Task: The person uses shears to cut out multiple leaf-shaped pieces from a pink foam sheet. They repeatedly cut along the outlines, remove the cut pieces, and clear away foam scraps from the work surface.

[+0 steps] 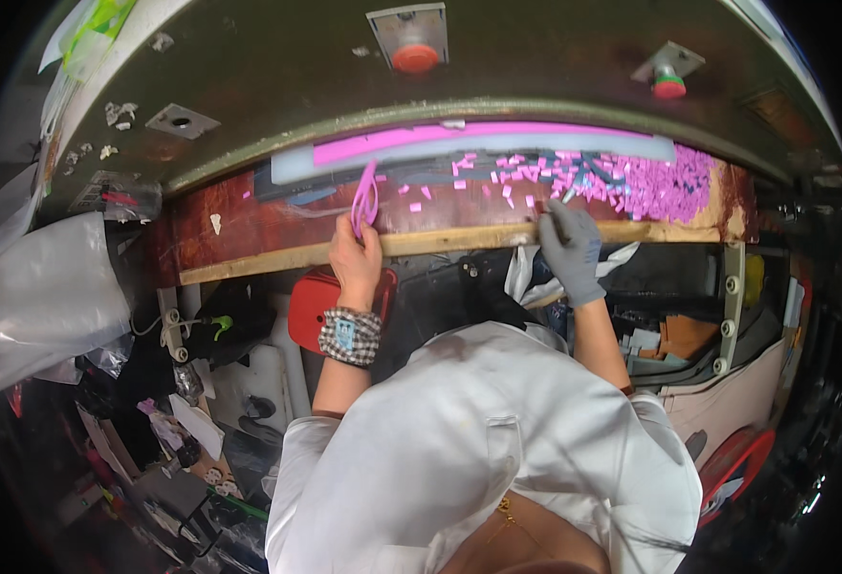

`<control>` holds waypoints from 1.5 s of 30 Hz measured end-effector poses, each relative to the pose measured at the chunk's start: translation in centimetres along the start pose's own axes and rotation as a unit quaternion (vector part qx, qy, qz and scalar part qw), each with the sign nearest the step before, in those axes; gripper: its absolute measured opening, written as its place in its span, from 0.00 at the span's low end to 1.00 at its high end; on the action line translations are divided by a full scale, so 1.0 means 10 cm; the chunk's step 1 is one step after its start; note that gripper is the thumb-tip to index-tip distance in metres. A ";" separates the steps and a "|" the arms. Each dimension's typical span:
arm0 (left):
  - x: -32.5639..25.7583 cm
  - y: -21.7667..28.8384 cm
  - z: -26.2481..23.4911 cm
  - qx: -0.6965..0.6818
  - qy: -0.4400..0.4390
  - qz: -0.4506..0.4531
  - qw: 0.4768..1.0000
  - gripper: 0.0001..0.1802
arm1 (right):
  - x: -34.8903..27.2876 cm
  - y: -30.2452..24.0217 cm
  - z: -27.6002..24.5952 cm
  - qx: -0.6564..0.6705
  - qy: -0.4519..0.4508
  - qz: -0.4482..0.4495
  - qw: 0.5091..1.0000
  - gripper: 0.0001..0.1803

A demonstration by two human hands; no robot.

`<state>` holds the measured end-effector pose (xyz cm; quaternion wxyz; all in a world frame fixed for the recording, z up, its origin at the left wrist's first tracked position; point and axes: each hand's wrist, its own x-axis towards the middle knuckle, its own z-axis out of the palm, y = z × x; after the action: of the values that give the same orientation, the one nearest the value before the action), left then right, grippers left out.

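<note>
My left hand [356,258] is bare and pinches a thin pink loop-shaped strip [364,201], lifting it off the red-brown machine bed [249,225]. My right hand [570,251], in a grey glove, rests on the wooden front edge [440,241] and grips a thin dark tool [557,218]. Behind both hands lies a long pink sheet under a pale bar [469,148]. Several small pink scraps [535,177] are scattered on the bed, with a dense heap [665,187] at the right.
The green machine housing [277,77] arches above, carrying two red push buttons [415,57] [668,88]. A clear plastic bag [43,297] hangs at the left. A red case [314,306] sits under the bed. Clutter of parts and papers fills the floor at lower left.
</note>
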<state>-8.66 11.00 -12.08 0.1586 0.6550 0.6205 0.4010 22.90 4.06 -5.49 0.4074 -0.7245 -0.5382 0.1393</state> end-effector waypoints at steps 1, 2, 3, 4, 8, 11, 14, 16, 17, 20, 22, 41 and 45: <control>0.01 0.01 0.01 -0.016 -0.013 -0.019 1.000 0.06 | -0.05 0.07 0.01 -0.044 -0.016 -0.067 0.997 0.11; 0.00 0.00 0.01 -0.037 -0.020 -0.034 0.999 0.06 | -0.08 0.15 0.00 -0.095 -0.040 -0.117 0.988 0.10; -0.03 -0.01 0.01 -0.061 -0.027 -0.056 0.996 0.06 | -0.10 0.21 -0.01 -0.073 -0.051 -0.104 0.991 0.09; -0.06 -0.02 0.00 -0.060 -0.046 -0.080 0.994 0.06 | -0.13 0.24 -0.03 -0.083 -0.074 -0.102 0.989 0.09; -0.31 -0.05 -0.16 -0.090 -0.058 -0.096 0.990 0.07 | -0.28 0.12 -0.11 -0.095 -0.056 -0.133 0.985 0.08; -0.52 0.01 -0.36 -0.126 -0.067 -0.083 0.986 0.05 | -0.20 -0.10 -0.07 0.008 -0.039 0.035 0.999 0.09; -0.56 0.15 -0.49 -0.281 -0.050 -0.128 0.950 0.05 | 0.10 -0.30 0.18 0.033 0.026 -0.052 0.998 0.21; -0.43 0.24 -0.46 -0.333 0.037 -0.075 0.939 0.05 | 0.19 -0.43 0.49 -0.034 -0.070 -0.116 0.990 0.42; -0.34 0.29 -0.38 -0.340 0.018 -0.075 0.937 0.06 | 0.15 -0.52 0.70 -0.106 -0.089 -0.149 0.979 0.46; -0.16 0.32 -0.18 -0.286 0.012 -0.052 0.957 0.08 | -0.15 -0.67 1.03 -0.130 -0.057 -0.178 0.974 0.45; -0.20 0.28 -0.14 -0.131 -0.019 -0.030 0.991 0.10 | -0.35 -0.72 1.02 -0.093 -0.036 -0.193 0.976 0.44; -0.65 0.12 -0.57 -0.261 -0.067 -0.067 0.961 0.06 | -1.23 -0.47 -1.05 0.435 0.187 0.149 0.868 0.29; -0.56 0.26 -0.71 -0.304 -0.064 -0.052 0.949 0.05 | -1.44 -0.43 -1.13 0.439 0.206 0.161 0.860 0.30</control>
<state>-11.49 3.19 -7.67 0.4108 0.5665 0.4908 0.5191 21.83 -13.39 1.37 0.7566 -0.5596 -0.2007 0.2723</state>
